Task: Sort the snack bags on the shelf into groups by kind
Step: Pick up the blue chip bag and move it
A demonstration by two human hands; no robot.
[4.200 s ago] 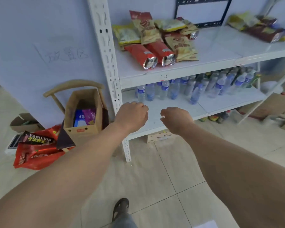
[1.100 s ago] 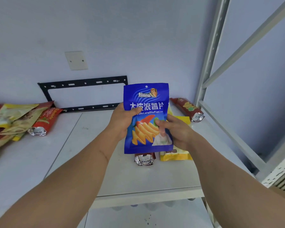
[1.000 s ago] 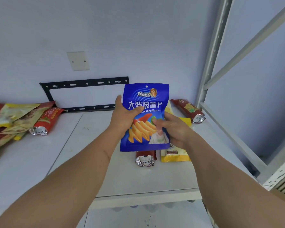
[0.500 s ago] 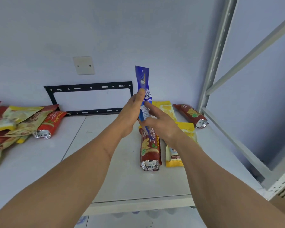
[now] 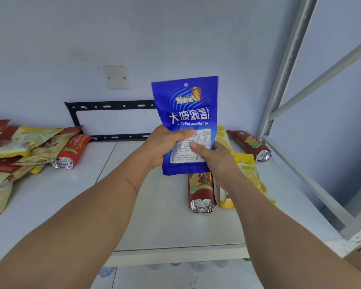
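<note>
Both hands hold one blue snack bag (image 5: 187, 113) upright above the middle of the white shelf (image 5: 75, 197), its printed label panel facing the camera. The left hand (image 5: 165, 143) grips the bag's lower left edge, thumb curled across the front and pressed on the label; its other fingers are hidden behind the bag. The right hand (image 5: 212, 155) pinches the lower right edge, thumb on the front, fingers hidden behind.

Below the bag, two packs lie near the right forearm: a dark red foil-ended pack (image 5: 201, 191), its far end covered by the blue bag, and a yellow bag (image 5: 247, 174) partly under the arm. Another yellow bag (image 5: 222, 136) peeks out behind the blue one, and a second dark red pack (image 5: 250, 143) lies far right.

At the left edge a heap of yellow and red bags (image 5: 19, 151) overlaps and is cut off, too tangled to count. A black metal bracket (image 5: 111, 106) hangs on the wall.
</note>
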